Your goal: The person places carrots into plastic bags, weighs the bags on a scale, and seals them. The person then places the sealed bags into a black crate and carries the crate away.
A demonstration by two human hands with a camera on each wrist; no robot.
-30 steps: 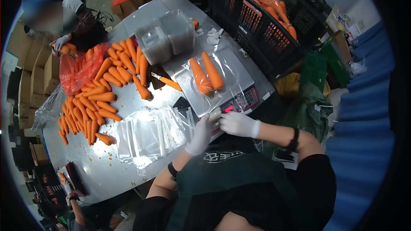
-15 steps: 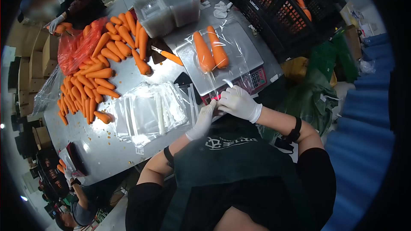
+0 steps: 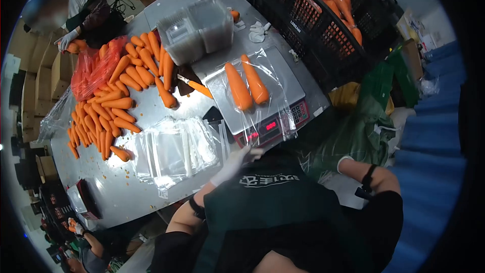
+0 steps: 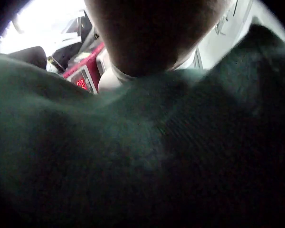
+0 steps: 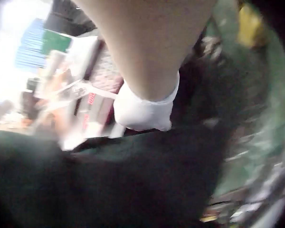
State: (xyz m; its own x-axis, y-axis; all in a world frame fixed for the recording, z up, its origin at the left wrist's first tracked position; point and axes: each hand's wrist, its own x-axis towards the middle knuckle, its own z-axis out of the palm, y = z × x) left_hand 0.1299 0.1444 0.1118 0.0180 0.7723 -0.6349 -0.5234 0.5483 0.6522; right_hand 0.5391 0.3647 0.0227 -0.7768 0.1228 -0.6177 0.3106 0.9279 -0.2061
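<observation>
Two carrots [image 3: 237, 86] in a clear plastic bag [image 3: 275, 83] lie on the metal plate of a weighing scale [image 3: 295, 88] with lit red digits. My gloved left hand [image 3: 235, 163] is at the scale's front edge, fingers extended toward the bag's near end and holding nothing visible. In the left wrist view the apron hides most of that hand. My right hand [image 5: 145, 111], also in a white glove, is off to the right, away from the scale. Its fingers are hidden; only the glove's cuff shows in the head view.
A stack of clear bags [image 3: 177, 151] and many loose carrots [image 3: 101, 116] cover the table's left side. Plastic trays [image 3: 194, 30] and a knife [image 3: 189, 81] stand or lie behind. A black crate [image 3: 313, 25] holds bagged carrots. Another person [image 3: 88, 10] works across the table.
Both hands were together at the bag's near end. The right hand has drawn away to the right; the left has lowered slightly. The bagged carrots remain on the scale.
</observation>
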